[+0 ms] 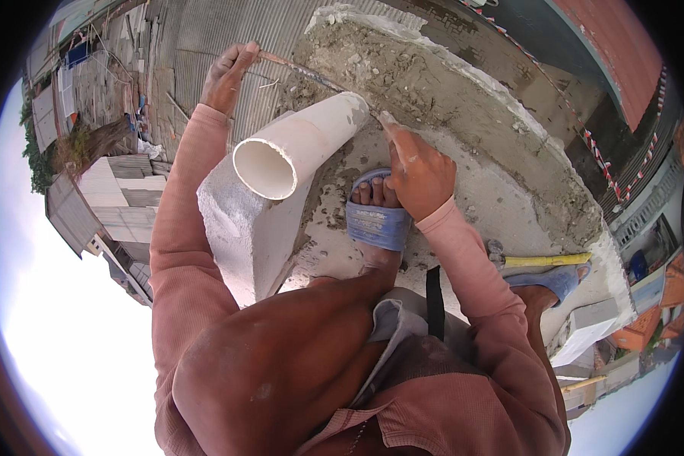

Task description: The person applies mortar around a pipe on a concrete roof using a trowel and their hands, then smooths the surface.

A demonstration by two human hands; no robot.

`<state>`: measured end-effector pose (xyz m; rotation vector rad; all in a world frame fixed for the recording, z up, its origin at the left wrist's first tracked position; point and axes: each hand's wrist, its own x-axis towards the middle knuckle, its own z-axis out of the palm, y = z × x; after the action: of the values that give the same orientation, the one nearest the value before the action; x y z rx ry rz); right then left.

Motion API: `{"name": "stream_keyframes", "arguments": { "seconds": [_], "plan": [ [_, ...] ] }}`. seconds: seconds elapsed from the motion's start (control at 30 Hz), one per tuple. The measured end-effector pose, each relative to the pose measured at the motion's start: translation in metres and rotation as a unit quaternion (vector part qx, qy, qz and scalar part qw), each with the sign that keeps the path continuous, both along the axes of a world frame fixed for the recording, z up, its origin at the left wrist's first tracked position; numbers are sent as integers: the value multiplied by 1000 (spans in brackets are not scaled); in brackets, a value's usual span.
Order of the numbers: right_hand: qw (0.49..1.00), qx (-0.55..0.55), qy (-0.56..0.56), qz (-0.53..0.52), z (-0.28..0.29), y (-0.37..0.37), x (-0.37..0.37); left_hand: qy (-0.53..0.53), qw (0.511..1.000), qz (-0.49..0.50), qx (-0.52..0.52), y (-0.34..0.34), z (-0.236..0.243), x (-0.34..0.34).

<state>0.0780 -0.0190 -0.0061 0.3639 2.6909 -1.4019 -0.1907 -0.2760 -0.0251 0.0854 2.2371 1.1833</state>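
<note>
My left hand [232,74] pinches one end of a thin, mortar-smeared rod [304,71] between thumb and fingers. The rod slants down to the right, passing beside the far end of a white plastic pipe [319,137]. My right hand [422,166] is closed, its fingertips by that pipe end, where the rod's other end seems to lie in them. The pipe's open mouth faces me. Rough grey mortar [410,68] spreads around and beyond the rod. Close along the pipe's left side stands a white block [239,228].
My feet wear blue sandals [376,224] on the mortar-stained ledge. A yellow-handled tool [547,260] lies near my right foot. Another white block [585,328] sits at the right edge. Corrugated roofing [213,30] lies beyond on the left; red-and-white tape [596,152] hangs at right.
</note>
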Motion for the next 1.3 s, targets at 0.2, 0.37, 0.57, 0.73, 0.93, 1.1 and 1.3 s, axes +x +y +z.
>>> {"name": "stream_keyframes", "arguments": {
  "seconds": [0.2, 0.37, 0.57, 0.73, 0.93, 1.1, 1.3],
  "plan": [
    [999, 41, -8, 21, 10, 21, 38, -12, 990, -114, -79, 14, -1, 22],
    [997, 66, 37, 12, -9, 6, 0, 14, 998, -53, -40, -13, -3, -1],
    [993, 103, 33, 37, -1, 10, 18, 42, 989, -124, -66, 8, -7, 12],
    [996, 84, 24, 33, -1, 7, 15, -25, 998, -39, -40, 0, -5, 24],
    [991, 127, 32, 25, -5, 22, 33, -43, 992, -103, -58, 18, -2, 28],
    [991, 119, 40, 43, -4, 24, 43, -5, 998, -45, 42, 16, 6, 44],
    [996, 71, 42, 22, -3, 0, -1, 43, 998, -42, -13, -3, -6, 9]
  ]
}}
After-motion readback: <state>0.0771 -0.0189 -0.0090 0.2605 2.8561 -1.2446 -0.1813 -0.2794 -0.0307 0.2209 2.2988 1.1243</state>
